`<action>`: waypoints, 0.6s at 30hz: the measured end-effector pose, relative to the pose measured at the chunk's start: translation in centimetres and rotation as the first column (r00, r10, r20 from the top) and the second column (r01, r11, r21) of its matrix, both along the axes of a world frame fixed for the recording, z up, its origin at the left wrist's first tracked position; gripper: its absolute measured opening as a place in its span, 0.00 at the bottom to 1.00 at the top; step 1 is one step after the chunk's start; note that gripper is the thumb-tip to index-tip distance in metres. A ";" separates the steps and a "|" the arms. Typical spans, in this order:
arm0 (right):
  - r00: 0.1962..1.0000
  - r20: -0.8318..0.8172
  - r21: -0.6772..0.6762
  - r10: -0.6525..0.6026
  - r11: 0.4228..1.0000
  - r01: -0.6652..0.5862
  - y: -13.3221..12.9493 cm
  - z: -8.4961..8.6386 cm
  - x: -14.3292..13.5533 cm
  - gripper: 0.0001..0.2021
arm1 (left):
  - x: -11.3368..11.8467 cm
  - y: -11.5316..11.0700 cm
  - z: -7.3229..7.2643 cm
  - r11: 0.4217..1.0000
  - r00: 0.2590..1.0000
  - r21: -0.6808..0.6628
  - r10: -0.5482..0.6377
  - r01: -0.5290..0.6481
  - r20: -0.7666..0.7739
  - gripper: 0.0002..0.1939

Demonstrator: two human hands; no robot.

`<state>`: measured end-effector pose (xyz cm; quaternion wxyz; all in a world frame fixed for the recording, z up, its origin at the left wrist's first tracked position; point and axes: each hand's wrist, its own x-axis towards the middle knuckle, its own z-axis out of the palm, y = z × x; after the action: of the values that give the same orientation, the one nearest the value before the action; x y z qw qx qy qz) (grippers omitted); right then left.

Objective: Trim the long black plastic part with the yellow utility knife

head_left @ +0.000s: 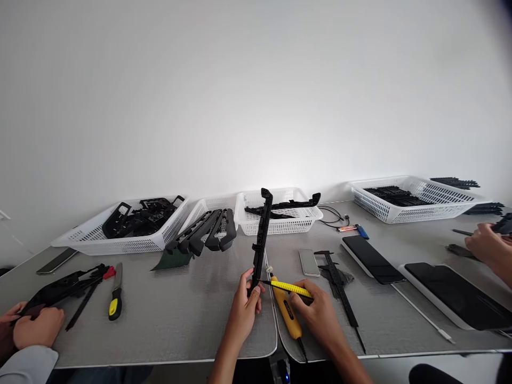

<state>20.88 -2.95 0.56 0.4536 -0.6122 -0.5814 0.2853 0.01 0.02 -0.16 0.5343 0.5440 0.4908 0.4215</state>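
Observation:
My left hand [243, 304] grips the lower end of a long black plastic trim piece [262, 234], held nearly upright over the table. My right hand [320, 312] is closed around a slim, yellow, knife-like tool [291, 288] with a thin dark pointed tip. The tip meets or nearly meets the strip just above my left fingers; exact contact is unclear. Under the right hand lies a yellow corded hand tool [287, 309], its cable running off the front edge. To the right are a black caliper [340, 285] and a small pale rectangular device [309, 262].
White baskets [276, 228] with black parts line the wall. Grey-black curved parts [208, 229] and a yellow-black handled file [116, 298] lie left. Phone-like devices [374, 258] sit right. Other people's hands work at far left [38, 326] and far right [490, 248].

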 end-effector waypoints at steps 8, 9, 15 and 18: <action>0.999 -0.041 0.038 -0.033 0.999 0.034 0.1 -0.2 0.1 0.15 | 0.0 -0.1 0.3 1.000 1.000 0.000 -0.003 0.003 0.001 0.35; 0.999 -0.042 0.032 -0.022 0.999 0.023 0.1 -0.2 0.0 0.15 | 0.0 -0.1 0.3 1.000 1.000 0.000 0.000 0.000 0.001 0.35; 0.999 -0.039 0.025 -0.016 1.000 0.017 0.2 -0.2 0.0 0.15 | 0.0 0.0 0.2 1.000 1.000 0.004 0.006 -0.006 0.012 0.35; 0.998 -0.051 0.036 -0.043 0.998 0.045 0.3 -0.5 0.1 0.17 | 0.0 0.0 0.0 1.000 1.000 0.016 0.003 -0.003 0.012 0.36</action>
<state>21.02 -2.69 0.06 0.4855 -0.6090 -0.5615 0.2795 0.00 0.07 -0.12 0.5323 0.5450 0.4851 0.4293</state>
